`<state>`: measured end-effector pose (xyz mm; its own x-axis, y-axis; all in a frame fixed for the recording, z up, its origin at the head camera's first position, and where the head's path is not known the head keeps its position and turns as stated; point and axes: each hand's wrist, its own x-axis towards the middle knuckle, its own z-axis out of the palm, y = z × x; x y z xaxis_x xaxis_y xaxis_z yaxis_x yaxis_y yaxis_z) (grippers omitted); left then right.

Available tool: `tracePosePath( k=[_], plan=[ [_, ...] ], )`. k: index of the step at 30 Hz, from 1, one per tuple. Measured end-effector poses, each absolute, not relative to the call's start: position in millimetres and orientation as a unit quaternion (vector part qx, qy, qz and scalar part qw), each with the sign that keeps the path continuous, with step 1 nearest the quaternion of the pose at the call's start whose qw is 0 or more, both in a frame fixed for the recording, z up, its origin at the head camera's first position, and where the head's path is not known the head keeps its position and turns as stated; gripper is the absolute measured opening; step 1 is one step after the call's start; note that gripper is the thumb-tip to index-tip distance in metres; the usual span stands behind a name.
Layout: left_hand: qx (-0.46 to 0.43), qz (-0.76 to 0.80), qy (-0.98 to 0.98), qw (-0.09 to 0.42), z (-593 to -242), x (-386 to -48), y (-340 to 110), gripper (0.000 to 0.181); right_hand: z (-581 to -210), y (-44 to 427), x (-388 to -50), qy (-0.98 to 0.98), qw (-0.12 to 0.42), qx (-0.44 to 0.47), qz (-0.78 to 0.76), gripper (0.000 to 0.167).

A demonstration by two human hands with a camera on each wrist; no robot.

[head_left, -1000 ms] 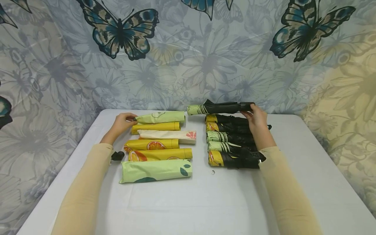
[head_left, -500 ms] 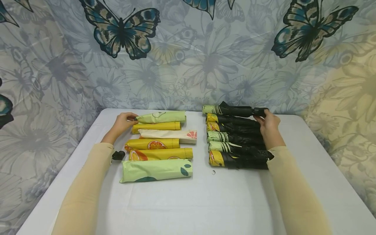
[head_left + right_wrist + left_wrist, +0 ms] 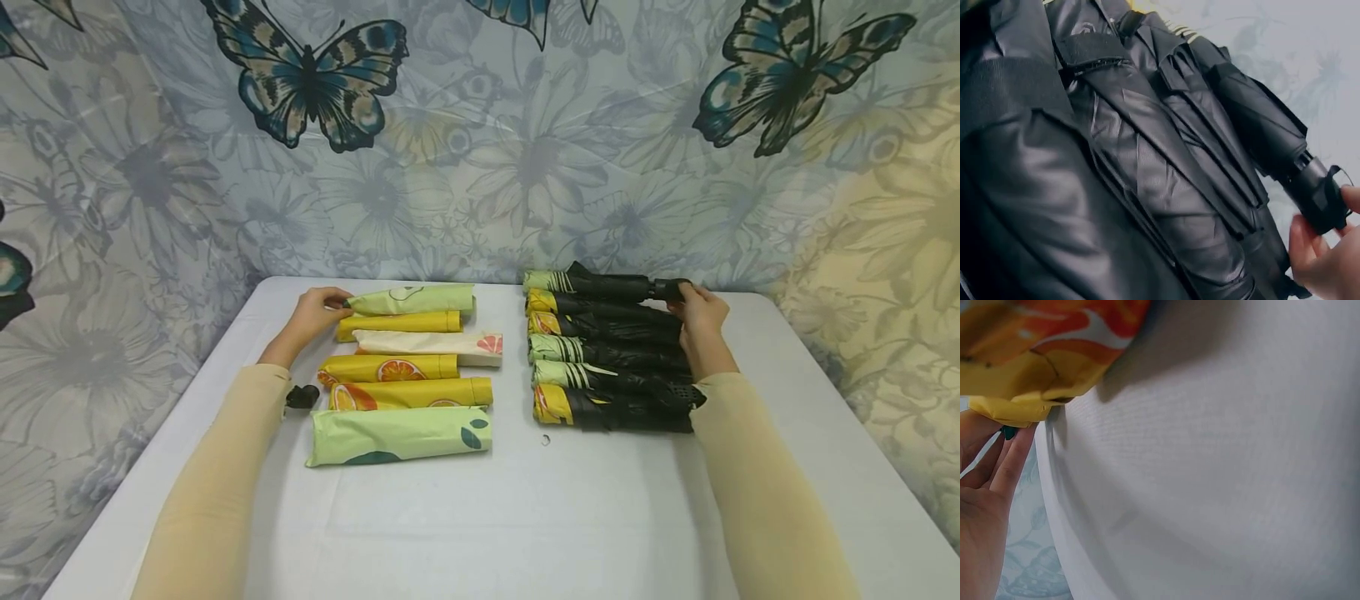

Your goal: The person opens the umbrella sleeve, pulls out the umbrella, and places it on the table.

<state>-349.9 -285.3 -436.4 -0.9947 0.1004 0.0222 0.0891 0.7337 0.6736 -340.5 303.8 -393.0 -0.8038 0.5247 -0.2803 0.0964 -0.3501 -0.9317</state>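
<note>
At the back right of the table, my right hand (image 3: 703, 327) holds the black handle end of a folded umbrella (image 3: 611, 286), black with a light green striped tip. The right wrist view has my thumb and fingers around its handle (image 3: 1315, 195). This umbrella lies at the far end of a column of several folded black umbrellas (image 3: 611, 354) with yellow or green tips. Over on the back left, my left hand (image 3: 311, 318) pinches the left end of a light green umbrella sleeve (image 3: 416, 298). In the left wrist view, yellow sleeves (image 3: 1016, 409) partly hide those fingertips.
Several more sleeves lie below the green one: yellow with orange slices (image 3: 401, 369), a cream one (image 3: 420, 342), and a wide green one (image 3: 401, 436) nearest me. A small black object (image 3: 302, 397) sits by my left wrist. A patterned butterfly cloth (image 3: 480, 183) hangs behind the white table (image 3: 480, 525).
My right hand has moved right with the green-tipped umbrella and lowered it to the far end of the umbrella column. My left hand has stayed at the green sleeve.
</note>
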Motion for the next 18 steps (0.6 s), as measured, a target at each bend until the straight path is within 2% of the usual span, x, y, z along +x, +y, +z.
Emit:
tracePosePath(
  k=[6, 9, 14, 18],
  plan=[
    [0.046, 0.363, 0.931, 0.017, -437, -351, -286, 0.033, -394, 304, -340, -0.642, 0.154, -0.277, 0.698, 0.048],
    [0.045, 0.363, 0.930, 0.017, -437, -351, -286, 0.033, -395, 308, -339, -0.665, 0.140, -0.273, 0.681, 0.049],
    [0.048, 0.362, 0.931, 0.014, -438, -351, -284, 0.032, -398, 317, -340, -0.680, 0.104, -0.273, 0.673, 0.051],
    [0.052, 0.359, 0.932, 0.010, -439, -351, -284, 0.033, -401, 322, -344, -0.669, 0.055, -0.263, 0.693, 0.058]
  ],
)
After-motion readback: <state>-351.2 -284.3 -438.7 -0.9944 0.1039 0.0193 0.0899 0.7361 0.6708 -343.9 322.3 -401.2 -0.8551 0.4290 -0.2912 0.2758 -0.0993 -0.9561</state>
